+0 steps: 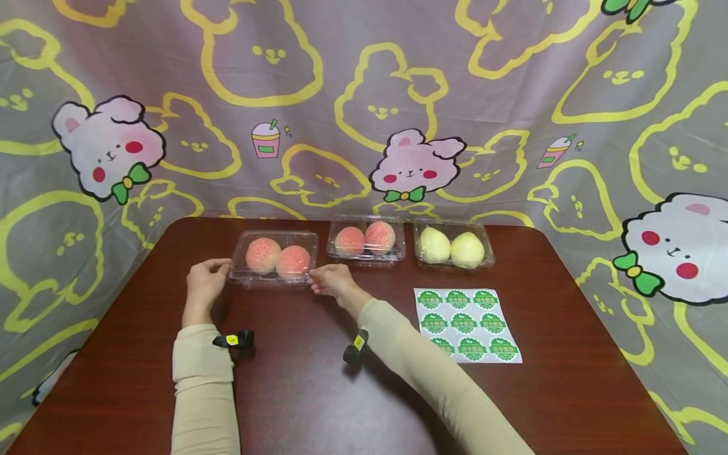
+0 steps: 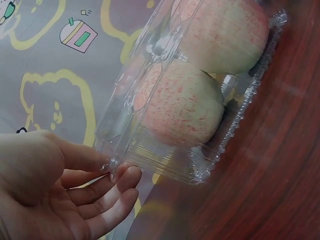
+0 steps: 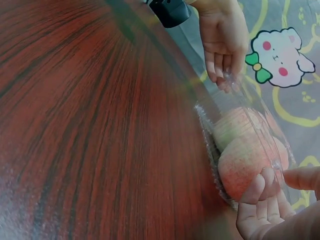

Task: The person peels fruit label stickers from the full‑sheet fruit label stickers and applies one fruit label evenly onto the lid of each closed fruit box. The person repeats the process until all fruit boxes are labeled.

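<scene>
A clear plastic clamshell box (image 1: 239, 249) with two pink-red peaches inside lies between my hands at the back left. My left hand (image 1: 206, 287) pinches its left front corner between thumb and fingertips. In the left wrist view, the left thumb (image 2: 87, 157) lies on the box's plastic edge (image 2: 155, 162), the fingers beneath. The opposite front corner is pinched by my right hand (image 1: 338, 282). In the right wrist view, the right hand's fingers (image 3: 260, 192) curl at the edge close beside one peach (image 3: 247, 165). The box's lid looks closed over the fruit.
Along the back of the dark red wooden table (image 1: 301, 379) stand another clear box (image 1: 366, 253) of two peaches and a box (image 1: 488, 230) of two pale yellow fruits. A sheet of green round stickers (image 1: 469, 325) lies right of my right forearm. A patterned curtain hangs behind.
</scene>
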A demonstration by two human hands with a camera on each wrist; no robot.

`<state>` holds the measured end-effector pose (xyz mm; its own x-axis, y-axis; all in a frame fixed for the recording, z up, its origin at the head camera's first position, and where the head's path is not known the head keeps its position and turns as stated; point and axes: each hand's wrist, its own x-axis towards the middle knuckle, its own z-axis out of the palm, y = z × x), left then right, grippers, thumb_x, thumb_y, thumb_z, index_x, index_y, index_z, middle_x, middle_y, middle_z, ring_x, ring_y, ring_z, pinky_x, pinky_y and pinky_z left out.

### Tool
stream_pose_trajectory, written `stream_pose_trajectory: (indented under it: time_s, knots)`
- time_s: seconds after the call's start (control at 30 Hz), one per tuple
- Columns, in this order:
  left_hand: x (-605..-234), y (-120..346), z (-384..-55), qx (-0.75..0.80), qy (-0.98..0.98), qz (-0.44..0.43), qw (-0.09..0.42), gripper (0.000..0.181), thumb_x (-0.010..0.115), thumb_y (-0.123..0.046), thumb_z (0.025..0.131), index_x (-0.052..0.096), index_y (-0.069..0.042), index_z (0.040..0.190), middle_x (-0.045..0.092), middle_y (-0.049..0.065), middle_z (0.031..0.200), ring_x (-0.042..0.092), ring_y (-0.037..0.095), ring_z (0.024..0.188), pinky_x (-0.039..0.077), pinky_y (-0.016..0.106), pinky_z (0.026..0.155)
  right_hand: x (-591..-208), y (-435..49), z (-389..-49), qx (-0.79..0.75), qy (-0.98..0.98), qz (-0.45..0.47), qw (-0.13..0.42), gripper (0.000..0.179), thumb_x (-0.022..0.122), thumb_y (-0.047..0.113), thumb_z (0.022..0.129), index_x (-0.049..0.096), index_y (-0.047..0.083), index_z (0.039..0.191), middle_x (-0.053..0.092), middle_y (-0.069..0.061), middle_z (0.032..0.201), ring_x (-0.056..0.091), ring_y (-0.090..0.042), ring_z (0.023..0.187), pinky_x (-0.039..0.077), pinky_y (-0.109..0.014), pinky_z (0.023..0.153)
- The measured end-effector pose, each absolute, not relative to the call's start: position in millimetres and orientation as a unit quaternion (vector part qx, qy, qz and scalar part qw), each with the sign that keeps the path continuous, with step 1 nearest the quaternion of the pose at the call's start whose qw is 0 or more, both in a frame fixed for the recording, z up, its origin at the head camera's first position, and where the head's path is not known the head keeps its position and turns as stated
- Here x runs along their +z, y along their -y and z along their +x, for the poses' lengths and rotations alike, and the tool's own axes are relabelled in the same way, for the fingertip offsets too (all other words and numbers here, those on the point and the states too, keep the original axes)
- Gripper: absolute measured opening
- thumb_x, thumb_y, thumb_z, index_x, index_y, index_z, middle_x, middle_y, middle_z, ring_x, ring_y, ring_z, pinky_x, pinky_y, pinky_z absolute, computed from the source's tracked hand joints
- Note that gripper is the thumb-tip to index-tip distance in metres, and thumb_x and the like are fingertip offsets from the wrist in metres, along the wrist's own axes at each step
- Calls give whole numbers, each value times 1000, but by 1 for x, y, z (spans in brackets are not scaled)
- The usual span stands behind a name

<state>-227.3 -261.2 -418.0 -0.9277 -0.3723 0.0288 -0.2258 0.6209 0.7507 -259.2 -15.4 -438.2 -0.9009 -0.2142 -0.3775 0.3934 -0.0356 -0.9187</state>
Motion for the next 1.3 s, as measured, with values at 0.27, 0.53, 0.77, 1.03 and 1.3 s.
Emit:
stream_pose_trajectory:
  time_s: [0.27,0.53,0.77,1.03,1.3]
  knots:
    - [-414,265,-224,-389,909,137,60,31,51,-12,97,63,7,119,66,29,113,56,8,76,40,17,63,-437,11,-255,-701,-673,52,229,20,56,2,92,63,-11,105,58,2,63,51,-5,52,47,-15,51]
    - [-410,270,-219,-411,904,117,-5,34,47,-12,99,59,8,124,63,30,120,61,27,99,44,18,65,-439,6,-251,-695,-676,53,240,26,57,2,91,62,-13,113,59,2,61,54,-6,51,49,-16,52]
    - [-408,273,-215,-416,903,101,-37,36,44,-14,101,57,10,124,61,31,122,63,28,99,52,34,80,-437,1,-242,-692,-675,52,251,26,56,2,92,61,-13,113,60,1,63,55,-7,53,50,-17,53]
    - [-407,275,-214,-422,902,71,-52,35,45,-11,100,56,15,121,63,33,115,64,8,80,57,43,86,-438,-4,-234,-690,-673,42,262,26,55,2,93,60,-14,112,59,2,62,54,-6,53,49,-17,54]
    - [-409,273,-216,-421,904,61,-41,40,45,-15,101,52,15,127,60,34,122,70,24,94,54,47,91,-438,-11,-238,-692,-676,50,247,27,58,6,92,61,-11,113,59,2,63,54,-5,52,49,-16,52]
